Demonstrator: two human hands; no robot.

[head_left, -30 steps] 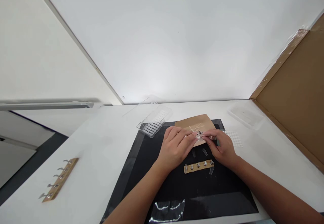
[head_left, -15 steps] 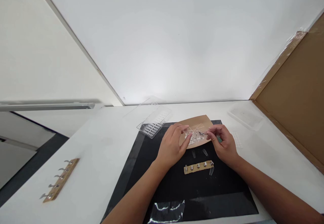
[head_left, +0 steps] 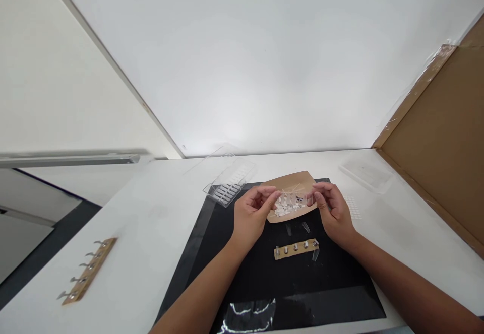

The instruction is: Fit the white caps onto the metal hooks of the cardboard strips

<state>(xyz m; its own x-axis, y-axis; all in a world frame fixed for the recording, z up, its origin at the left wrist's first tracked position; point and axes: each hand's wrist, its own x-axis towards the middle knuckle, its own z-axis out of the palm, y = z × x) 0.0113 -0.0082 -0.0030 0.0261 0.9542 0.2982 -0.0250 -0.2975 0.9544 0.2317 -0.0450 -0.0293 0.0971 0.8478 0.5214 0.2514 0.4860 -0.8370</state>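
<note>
My left hand (head_left: 254, 213) is closed at the left side of a brown paper sheet (head_left: 295, 179), its thumb and fingertips pinching the left end of a clear, thin strip or bag (head_left: 295, 199). My right hand (head_left: 330, 213) pinches the right end of this clear piece. Small white pieces (head_left: 285, 209) lie on the paper or show through the clear piece; which of the two is hard to tell. Below the hands, a wooden strip with several metal posts (head_left: 297, 249) rests on the black mat (head_left: 302, 283). Clear nail-shaped tips (head_left: 306, 227) lie between the strip and the paper.
At the back left sits an open clear case with white tips (head_left: 229, 188). A second wooden strip with posts (head_left: 88, 273) stands at the far left. A clear lid (head_left: 366, 174) and a sheet of small dots (head_left: 353, 208) are at the right, near a cardboard panel (head_left: 446, 137).
My left hand's fingertips have drawn together into a pinch, with the thumb now up by the clear piece. More of the white pieces shows. My right hand has barely moved.
</note>
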